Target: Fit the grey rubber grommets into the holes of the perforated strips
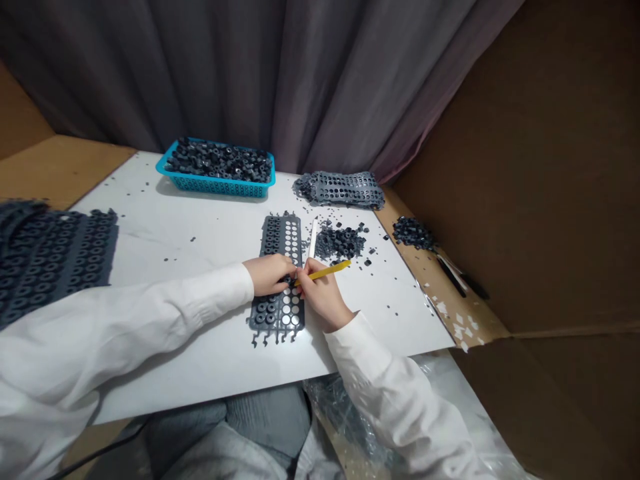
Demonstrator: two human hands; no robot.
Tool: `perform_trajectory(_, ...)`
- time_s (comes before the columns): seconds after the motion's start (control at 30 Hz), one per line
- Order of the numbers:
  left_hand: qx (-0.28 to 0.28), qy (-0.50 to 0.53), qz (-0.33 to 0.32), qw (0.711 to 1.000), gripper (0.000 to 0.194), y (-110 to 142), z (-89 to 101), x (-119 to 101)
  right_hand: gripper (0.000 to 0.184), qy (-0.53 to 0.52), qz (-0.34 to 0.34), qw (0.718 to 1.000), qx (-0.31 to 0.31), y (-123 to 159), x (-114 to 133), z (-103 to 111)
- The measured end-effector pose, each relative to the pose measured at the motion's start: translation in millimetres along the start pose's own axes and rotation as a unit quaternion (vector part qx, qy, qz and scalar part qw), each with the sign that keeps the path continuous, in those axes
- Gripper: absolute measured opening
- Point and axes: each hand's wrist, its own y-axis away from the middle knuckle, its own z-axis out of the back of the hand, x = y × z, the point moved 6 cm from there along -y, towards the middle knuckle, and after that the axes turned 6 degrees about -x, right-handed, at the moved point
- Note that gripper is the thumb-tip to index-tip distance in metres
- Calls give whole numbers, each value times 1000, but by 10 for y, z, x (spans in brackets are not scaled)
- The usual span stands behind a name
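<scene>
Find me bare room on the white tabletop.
Barest: the tabletop between the left sleeve and its front edge. A patch between that sleeve and the blue basket is mostly free, bar stray specks. Crowded: right of the perforated sheet, with loose dark pieces and a white stick.

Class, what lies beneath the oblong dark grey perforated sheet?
Through round holes along its right side, the oblong dark grey perforated sheet shows white tabletop. Elsewhere, the sheet, left hand and right hand hide what lies beneath.

On the white tabletop a grey holed sheet is laid — beyond it are set a blue basket and stacked sheets, right of it a white stick and heaped dark pieces.
</scene>
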Motion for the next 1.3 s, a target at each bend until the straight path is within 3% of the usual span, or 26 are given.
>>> perform_trajectory(0.2,2,-25,-23,999,15,55,-73,-10,22,20,-17,1000,4,-15,-26,4)
perform_trajectory(0.43,-72,68,-25,995,11,115,-65,54,22,45,-7,999,13,6,-37,-3)
perform_trajectory(0.53,-121,112,7,986,12,118,82,86,22,46,-9,999,11,30,-26,-6)
perform_trajectory(0.67,-200,181,118,956,17,136,382,256,24,-6,-31,999,11,42,-16,27)
perform_trajectory(0.77,-148,257,173,939,20,140,360,360,27,-33,-19,999,-26,0,21,124)
perform_trajectory(0.87,-90,258,173,946,17,137,230,367,28,-23,3,999,-47,-61,44,173)
perform_trajectory(1.1,-60,102,29,993,29,-5,117,152,26,-30,-19,999,-25,-105,-50,61)
perform_trajectory(1.3,-28,27,17,999,23,-89,72,145,25,-27,-18,999,-31,-113,-46,52)
